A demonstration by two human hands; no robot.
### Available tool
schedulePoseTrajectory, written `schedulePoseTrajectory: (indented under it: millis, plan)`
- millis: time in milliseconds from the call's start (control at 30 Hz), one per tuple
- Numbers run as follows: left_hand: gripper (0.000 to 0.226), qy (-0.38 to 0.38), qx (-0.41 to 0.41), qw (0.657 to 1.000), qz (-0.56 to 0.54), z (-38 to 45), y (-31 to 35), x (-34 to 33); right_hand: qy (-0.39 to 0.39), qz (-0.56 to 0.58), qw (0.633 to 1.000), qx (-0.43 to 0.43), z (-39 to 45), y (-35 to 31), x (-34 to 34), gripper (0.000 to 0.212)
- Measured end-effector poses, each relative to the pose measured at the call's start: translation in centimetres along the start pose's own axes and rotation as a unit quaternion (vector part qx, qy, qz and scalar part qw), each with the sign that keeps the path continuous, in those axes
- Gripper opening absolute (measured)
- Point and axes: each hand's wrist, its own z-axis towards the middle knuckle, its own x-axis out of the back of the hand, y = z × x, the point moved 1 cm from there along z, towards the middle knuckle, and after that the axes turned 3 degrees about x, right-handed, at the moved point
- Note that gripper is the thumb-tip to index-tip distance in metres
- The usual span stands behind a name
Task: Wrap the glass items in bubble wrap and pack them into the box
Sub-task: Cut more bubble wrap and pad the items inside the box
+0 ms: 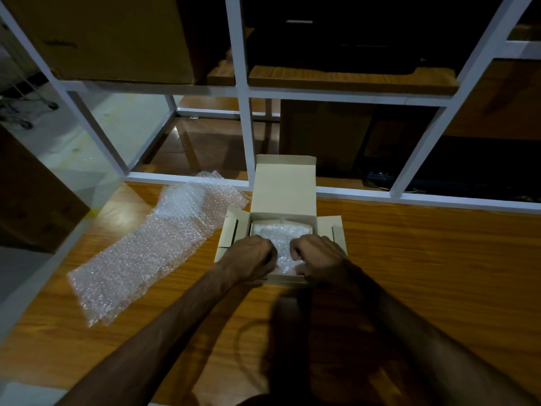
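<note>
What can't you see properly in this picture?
- Head view: whatever is inside the bubble-wrapped bundle in the box; the wrap hides it.
- Head view: the fingertips of the left hand and right hand; they curl down into the wrap.
- Head view: the dark shelves behind; too dim.

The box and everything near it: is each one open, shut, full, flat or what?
box: open, lid up, side flaps out.
wrapped bundle: inside the box, covered in bubble wrap.
spare bubble wrap: lying loose on the table, left of the box.
left hand: fingers curled, on the bundle.
right hand: fingers curled, on the bundle.
</note>
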Motion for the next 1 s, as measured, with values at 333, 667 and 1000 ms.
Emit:
schedulePoseTrajectory:
  millis: [333,667,1000]
  plan:
    - [0.032,-0.008,-0.003,0.997,0.079,1.4,0.2,1.0,-0.033,-0.031,0.999,-0.006,1.4,-0.4,1.1,0.027]
    - [0.023,0.020,0.009,0.994,0.109,0.7,-0.4,0.2,-0.058,-0.041,0.997,0.028,0.2,0.7,1.1,0.012]
    - [0.012,-0.040,0.024,0.967,0.250,0.4,-0.9,0.4,-0.041,-0.156,0.981,0.104,0.1,0.1,0.9,0.019]
